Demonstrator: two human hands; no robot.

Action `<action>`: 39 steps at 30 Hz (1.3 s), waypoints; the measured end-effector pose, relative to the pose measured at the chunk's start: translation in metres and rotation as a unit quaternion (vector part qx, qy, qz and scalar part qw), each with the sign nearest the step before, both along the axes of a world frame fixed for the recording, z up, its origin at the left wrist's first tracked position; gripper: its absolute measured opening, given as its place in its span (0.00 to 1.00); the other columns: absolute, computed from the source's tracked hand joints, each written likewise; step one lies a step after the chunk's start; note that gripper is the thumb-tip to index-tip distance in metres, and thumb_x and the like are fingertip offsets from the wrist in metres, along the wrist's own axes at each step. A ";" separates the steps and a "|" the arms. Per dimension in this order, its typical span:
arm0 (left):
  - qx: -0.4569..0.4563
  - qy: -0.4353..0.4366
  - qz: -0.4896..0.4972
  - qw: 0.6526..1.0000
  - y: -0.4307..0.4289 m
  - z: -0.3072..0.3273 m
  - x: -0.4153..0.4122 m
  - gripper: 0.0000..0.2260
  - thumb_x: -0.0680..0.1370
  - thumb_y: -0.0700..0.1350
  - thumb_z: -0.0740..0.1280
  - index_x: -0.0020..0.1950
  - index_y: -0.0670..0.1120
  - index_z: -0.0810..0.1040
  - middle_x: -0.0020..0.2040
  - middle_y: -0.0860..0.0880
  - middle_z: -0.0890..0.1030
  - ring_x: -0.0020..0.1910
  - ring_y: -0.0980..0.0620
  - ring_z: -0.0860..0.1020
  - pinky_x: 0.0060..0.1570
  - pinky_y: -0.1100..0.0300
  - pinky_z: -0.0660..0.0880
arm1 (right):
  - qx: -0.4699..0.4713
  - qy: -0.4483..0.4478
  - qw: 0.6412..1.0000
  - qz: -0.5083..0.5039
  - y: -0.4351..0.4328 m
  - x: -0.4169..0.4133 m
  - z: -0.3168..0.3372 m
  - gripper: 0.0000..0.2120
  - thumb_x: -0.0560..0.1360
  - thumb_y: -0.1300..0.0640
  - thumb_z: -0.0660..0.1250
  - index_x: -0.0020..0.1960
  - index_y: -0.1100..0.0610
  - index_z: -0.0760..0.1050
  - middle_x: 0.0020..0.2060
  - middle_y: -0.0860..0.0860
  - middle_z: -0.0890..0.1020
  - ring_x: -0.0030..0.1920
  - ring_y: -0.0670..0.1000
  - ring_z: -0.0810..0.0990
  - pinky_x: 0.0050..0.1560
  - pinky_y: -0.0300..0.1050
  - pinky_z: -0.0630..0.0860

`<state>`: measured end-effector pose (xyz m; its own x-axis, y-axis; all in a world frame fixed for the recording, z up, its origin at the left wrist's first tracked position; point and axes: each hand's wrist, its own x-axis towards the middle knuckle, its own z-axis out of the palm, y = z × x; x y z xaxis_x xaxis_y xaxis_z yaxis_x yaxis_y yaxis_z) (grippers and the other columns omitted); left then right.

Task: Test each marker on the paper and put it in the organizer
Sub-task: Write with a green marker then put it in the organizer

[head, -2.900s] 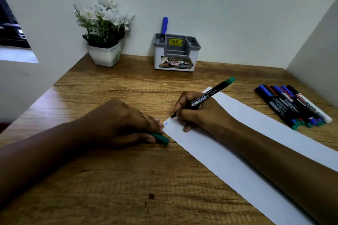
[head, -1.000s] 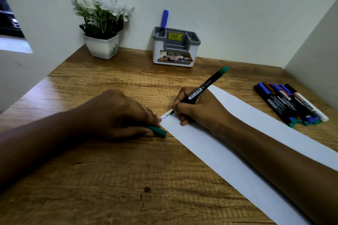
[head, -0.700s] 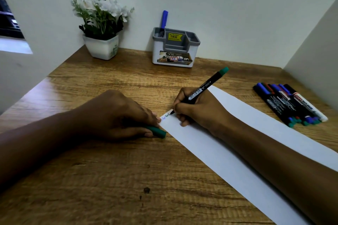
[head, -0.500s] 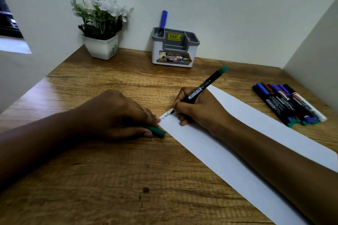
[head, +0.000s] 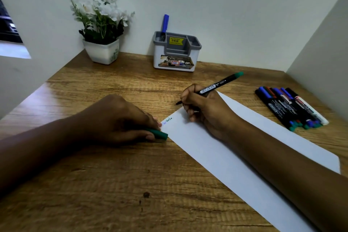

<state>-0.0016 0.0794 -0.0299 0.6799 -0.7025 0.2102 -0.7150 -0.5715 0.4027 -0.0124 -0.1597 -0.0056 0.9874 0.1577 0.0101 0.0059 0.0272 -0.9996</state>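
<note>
1. Right hand (head: 203, 107) pinched the green marker (head: 216, 86) in a writing grip, fingers curled round the barrel. The hand's heel rested on the far-left end of the paper (head: 216, 156).
2. The marker's tip sat just past the paper's far-left corner, over the table (head: 94, 184). Couldn't tell if it touched the wood.
3. Left hand (head: 120, 118) lay just left of that corner, fingers curled round the green cap (head: 160, 133). Only the cap's end stuck out. Fingertip contact with the paper's edge was unclear.
4. Writing (head: 167, 121) at the paper's corner: a blue scrawl, then a dark word, too small to read.
5. Organizer (head: 177, 52) stood well beyond the paper's far end. A blue marker (head: 165, 22) stood upright in its left compartment, lower half hidden.
6. Marker pile (head: 290, 107) lay right of the paper, apart from it. The markers overlapped, so the count was unclear.
7. The paper's near end was cut off by the frame and partly covered by the right forearm (head: 282, 156).
8. Flower pot (head: 102, 51) stood far beyond the paper, to the left.
</note>
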 end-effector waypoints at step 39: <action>-0.415 0.172 0.062 0.891 -0.087 0.038 0.036 0.08 0.68 0.45 0.69 0.46 0.48 0.81 0.40 0.48 0.85 0.38 0.49 0.84 0.39 0.64 0.79 | 0.106 -0.081 0.985 -0.109 -0.037 0.012 0.037 0.12 0.78 0.60 0.58 0.38 0.57 0.73 0.30 0.53 0.80 0.29 0.49 0.76 0.27 0.41 0.76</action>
